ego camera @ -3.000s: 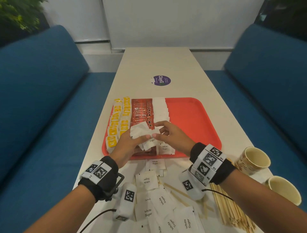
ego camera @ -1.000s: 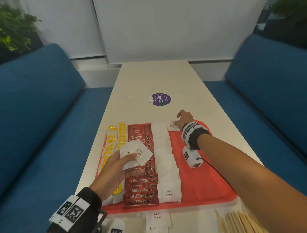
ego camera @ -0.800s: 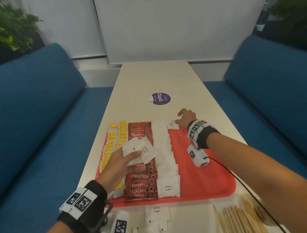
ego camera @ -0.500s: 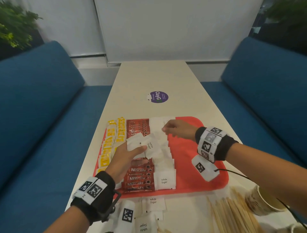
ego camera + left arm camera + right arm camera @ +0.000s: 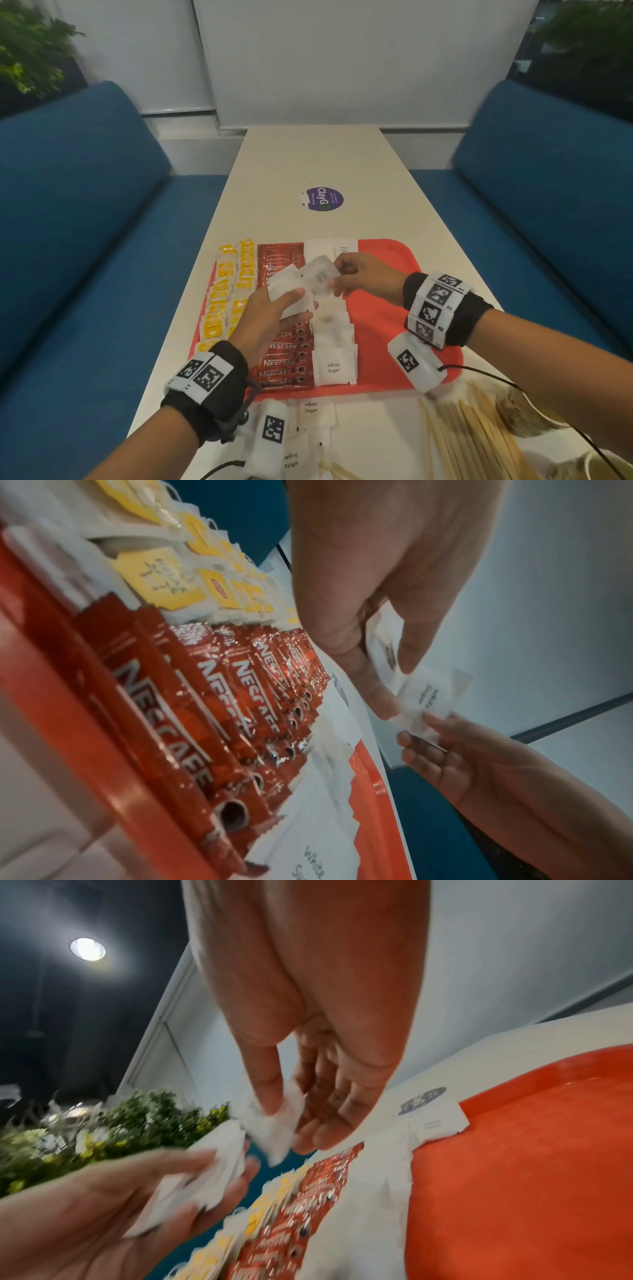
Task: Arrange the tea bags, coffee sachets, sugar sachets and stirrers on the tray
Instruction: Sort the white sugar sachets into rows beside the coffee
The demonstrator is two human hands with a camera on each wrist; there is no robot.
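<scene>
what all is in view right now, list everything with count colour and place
tray: one, red, on the table
tea bags: many, yellow and white, tray's left edge
coffee sachets: one row, red, beside the tea bags
sugar sachets: many, white, a row on the tray, loose ones on the near table, some in both hands
stirrers: a bundle, pale wood, near right table
paper cups: two, partly cut off, near right
sticker: one, purple, mid table
table: one, cream
sofas: two, blue, either side
left hand: holds a stack of sugar sachets
right hand: pinches one sachet
</scene>
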